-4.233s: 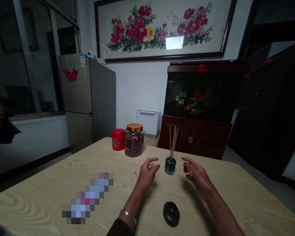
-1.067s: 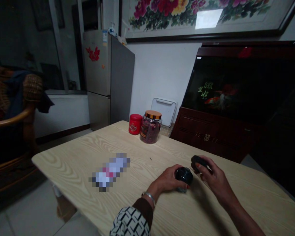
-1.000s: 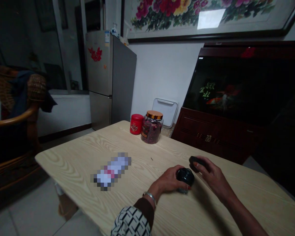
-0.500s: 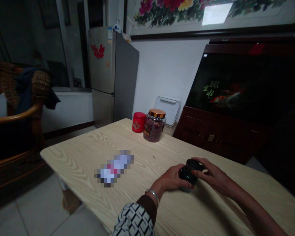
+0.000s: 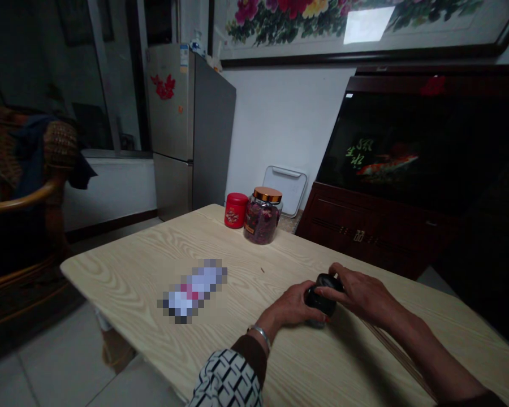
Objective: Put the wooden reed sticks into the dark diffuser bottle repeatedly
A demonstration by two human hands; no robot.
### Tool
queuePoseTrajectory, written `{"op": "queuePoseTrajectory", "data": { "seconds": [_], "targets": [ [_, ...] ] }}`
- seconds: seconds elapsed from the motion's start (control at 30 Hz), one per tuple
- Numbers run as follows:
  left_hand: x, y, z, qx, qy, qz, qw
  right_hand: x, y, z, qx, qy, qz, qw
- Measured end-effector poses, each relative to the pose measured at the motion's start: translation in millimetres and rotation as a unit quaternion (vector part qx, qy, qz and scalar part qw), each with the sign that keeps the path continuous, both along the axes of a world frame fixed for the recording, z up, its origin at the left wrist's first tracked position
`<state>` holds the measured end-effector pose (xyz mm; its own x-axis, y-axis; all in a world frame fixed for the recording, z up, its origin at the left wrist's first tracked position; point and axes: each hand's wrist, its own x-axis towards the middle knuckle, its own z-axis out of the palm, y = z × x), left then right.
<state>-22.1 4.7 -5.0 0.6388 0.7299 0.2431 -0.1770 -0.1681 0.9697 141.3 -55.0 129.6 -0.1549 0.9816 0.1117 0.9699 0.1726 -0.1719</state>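
Note:
A small dark glass bottle (image 5: 316, 306) stands on the pale wooden table (image 5: 144, 254). My left hand (image 5: 289, 308) is wrapped round its side and steadies it. My right hand (image 5: 362, 291) is closed over a black cap (image 5: 324, 281) that sits on top of the bottle. Several thin sticks (image 5: 392, 350) lie flat on the table beneath my right forearm.
A glass jar with a copper lid (image 5: 262, 217) and a red tin (image 5: 235, 210) stand at the table's far edge. A blurred flat object (image 5: 193, 290) lies left of my hands. A wooden chair (image 5: 21, 198), a fridge (image 5: 186, 124) and a fish tank (image 5: 407, 152) surround the table.
The sticks that stood in the bottle are out of it. My right hand, which held the black cap beside the bottle, has brought it down onto the bottle's top.

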Motion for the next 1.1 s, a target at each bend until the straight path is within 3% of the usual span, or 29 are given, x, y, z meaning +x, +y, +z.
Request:
{"op": "queuePoseTrajectory", "data": {
  "seconds": [0.1, 0.23, 0.37, 0.43, 0.5, 0.6, 0.7, 1.1],
  "targets": [
    [0.4, -0.5, 0.6, 0.007, -0.004, 0.005, 1.0, 0.1, 0.4, -2.4, 0.016, 0.074, -0.014, 0.997],
    [1.5, -0.3, -0.8, -0.006, -0.018, -0.009, 1.0, 4.6, -2.4, 3.5, -0.016, 0.173, 0.008, 0.985],
    [2.1, -0.2, -2.0, -0.01, 0.003, 0.011, 1.0, 9.8, -10.2, 13.5, 0.056, 0.095, -0.155, 0.982],
    [2.0, -0.2, -2.1, -0.007, 0.009, 0.014, 1.0, 12.5, -13.2, 12.7, 0.093, 0.098, -0.175, 0.975],
    [2.1, -0.1, -2.0, -0.003, 0.007, 0.013, 1.0, 14.9, -14.5, 6.5, 0.081, 0.149, -0.126, 0.978],
    [2.7, 0.1, -1.7, -0.01, -0.011, 0.004, 1.0, 17.1, -14.0, -7.9, 0.031, 0.212, 0.004, 0.977],
    [2.9, -0.3, -0.8, -0.005, -0.018, 0.001, 1.0, 17.3, -11.4, -19.8, -0.004, 0.195, 0.091, 0.976],
    [0.2, -2.4, 3.9, -0.002, -0.021, -0.013, 1.0, 4.1, -10.9, -24.8, 0.055, 0.157, 0.066, 0.984]
  ]
}}
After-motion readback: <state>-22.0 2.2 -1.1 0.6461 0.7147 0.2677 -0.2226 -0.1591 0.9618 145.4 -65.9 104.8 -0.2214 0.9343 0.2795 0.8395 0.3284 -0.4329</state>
